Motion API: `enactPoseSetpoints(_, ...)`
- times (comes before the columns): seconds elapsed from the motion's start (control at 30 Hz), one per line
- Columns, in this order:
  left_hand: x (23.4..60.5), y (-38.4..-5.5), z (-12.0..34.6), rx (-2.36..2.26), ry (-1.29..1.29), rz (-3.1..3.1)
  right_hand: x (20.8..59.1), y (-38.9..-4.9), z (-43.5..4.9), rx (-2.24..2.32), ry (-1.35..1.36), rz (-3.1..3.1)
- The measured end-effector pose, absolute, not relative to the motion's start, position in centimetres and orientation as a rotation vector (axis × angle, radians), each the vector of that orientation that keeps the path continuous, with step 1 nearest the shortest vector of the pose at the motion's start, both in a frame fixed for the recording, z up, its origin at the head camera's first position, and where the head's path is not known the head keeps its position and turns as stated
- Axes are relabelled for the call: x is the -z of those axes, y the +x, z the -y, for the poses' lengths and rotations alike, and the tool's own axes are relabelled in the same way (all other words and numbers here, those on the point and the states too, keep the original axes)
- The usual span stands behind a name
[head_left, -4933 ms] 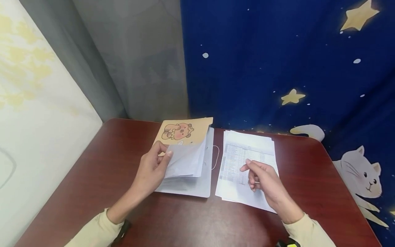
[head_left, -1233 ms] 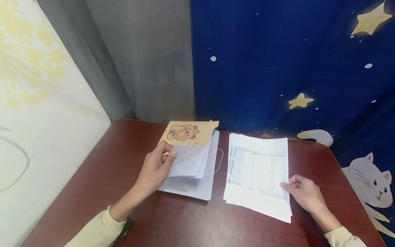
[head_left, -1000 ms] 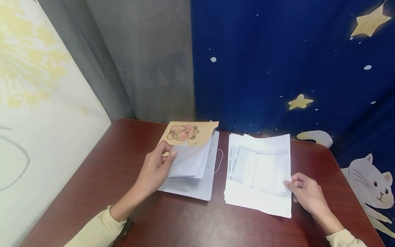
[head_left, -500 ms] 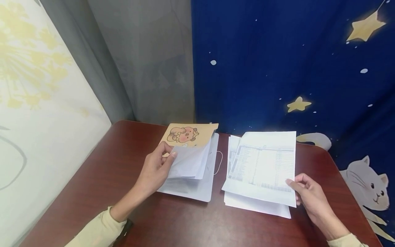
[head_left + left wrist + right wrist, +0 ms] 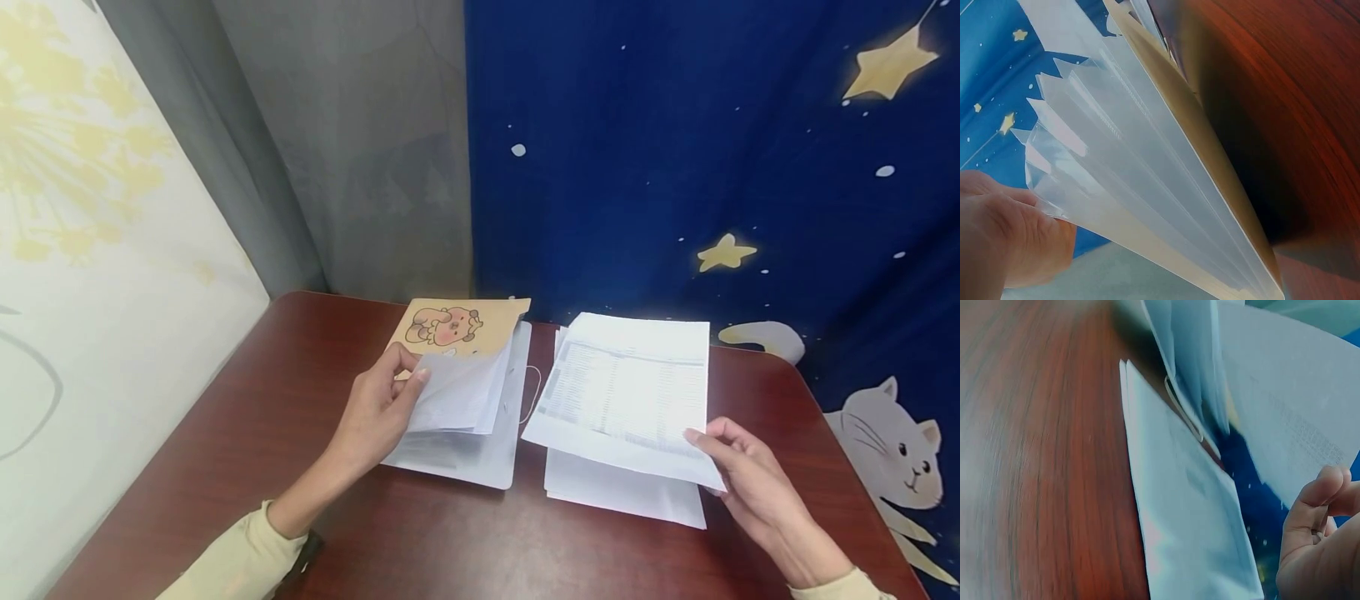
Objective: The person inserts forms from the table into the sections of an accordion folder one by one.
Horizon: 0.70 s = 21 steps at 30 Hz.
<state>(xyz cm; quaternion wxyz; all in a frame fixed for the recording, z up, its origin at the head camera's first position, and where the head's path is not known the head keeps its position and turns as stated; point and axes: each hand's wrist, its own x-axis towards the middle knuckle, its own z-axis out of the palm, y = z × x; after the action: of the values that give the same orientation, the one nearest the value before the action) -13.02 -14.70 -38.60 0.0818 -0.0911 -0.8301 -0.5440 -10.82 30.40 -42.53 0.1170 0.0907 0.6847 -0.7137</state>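
My left hand [image 5: 382,408] pinches the raised edge of the pages in an expanding file folder [image 5: 491,462], whose tan cover [image 5: 487,321] bears a cartoon bear. In the left wrist view, the folder's clear pockets [image 5: 1104,137] fan apart above the tan cover. My right hand [image 5: 757,479] pinches the lower right edge of a printed sheet of paper [image 5: 630,387], lifted and tilted over a stack of papers [image 5: 622,492]. The right wrist view has the raised sheet [image 5: 1291,394] beside the thumb, apart from the stack [image 5: 1179,506] lying on the table.
A white elastic loop [image 5: 534,392] sticks out at the folder's right edge. Both piles lie on a dark red wooden table [image 5: 465,550]. Behind it hang a grey curtain [image 5: 375,150] and a blue starry curtain [image 5: 637,150]; a white wall [image 5: 90,333] stands left.
My right hand came from above the stack to its right edge, gripped the top sheet, lifted it, and has just shifted it left toward the folder. The left hand keeps its hold.
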Motion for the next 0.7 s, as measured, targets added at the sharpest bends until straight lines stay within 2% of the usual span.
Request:
enactPoseSetpoints(0.3,36.5,-12.0,14.0,1.620,-0.302,2.493,41.8,-10.9,-28.1,2.177,0.219,-1.908)
enactPoseSetpoints(0.57,38.2,-13.1,14.4,1.595,-0.252,2.507,41.2,-11.0,-26.0,2.226,0.244,-1.840)
enactPoseSetpoints(0.7,37.9,-13.0,14.3,1.607,-0.292,2.500,41.0,-11.1,-25.1,2.232,0.227,-1.841)
